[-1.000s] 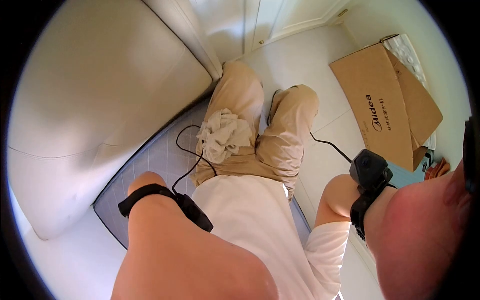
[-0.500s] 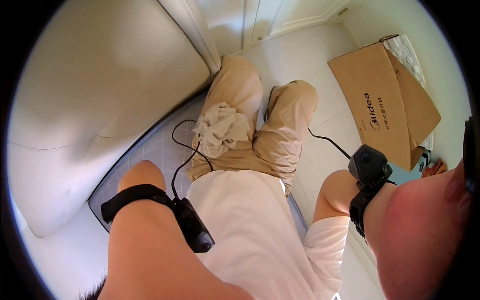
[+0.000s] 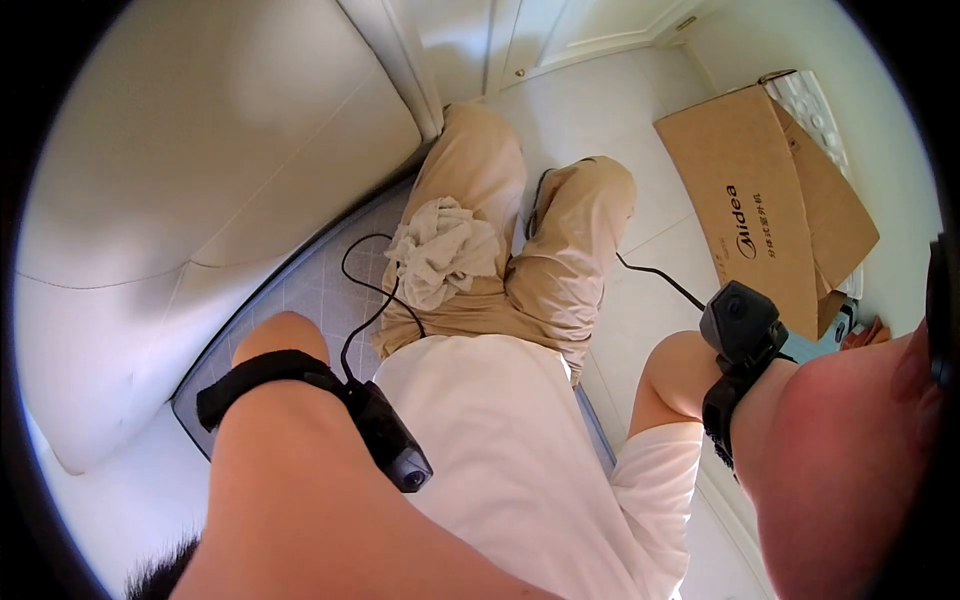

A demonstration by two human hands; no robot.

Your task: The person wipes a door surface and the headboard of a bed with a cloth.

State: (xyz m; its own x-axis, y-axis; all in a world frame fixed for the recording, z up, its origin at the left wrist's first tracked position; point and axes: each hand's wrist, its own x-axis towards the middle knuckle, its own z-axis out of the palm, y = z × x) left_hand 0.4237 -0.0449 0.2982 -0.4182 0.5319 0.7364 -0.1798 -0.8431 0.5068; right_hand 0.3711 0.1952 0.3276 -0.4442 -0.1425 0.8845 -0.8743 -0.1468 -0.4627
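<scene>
My left hand [image 3: 330, 520] is raised close to the camera at the bottom left, and its fingers lie outside the view. A black strap [image 3: 265, 380] with a small camera [image 3: 395, 440] circles that wrist. At the right edge my right hand [image 3: 840, 480] is also raised close to the lens, blurred, with its fingers hidden. Another black camera [image 3: 742, 318] is strapped to the right wrist. A crumpled light beige cloth [image 3: 445, 250] rests on my thigh, apart from both hands. What either hand touches does not show.
I sit on a grey checked cushion [image 3: 310, 275] beside a pale padded panel [image 3: 230, 130]. Black cables [image 3: 365, 335] run from the wrist cameras. A cardboard box [image 3: 750, 210] leans by the right wall, and a cabinet door [image 3: 590, 25] stands ahead.
The view has shifted slightly. My left arm and its strap sit a little higher and further left, and my right wrist has barely moved. The cloth stays on my thigh.
</scene>
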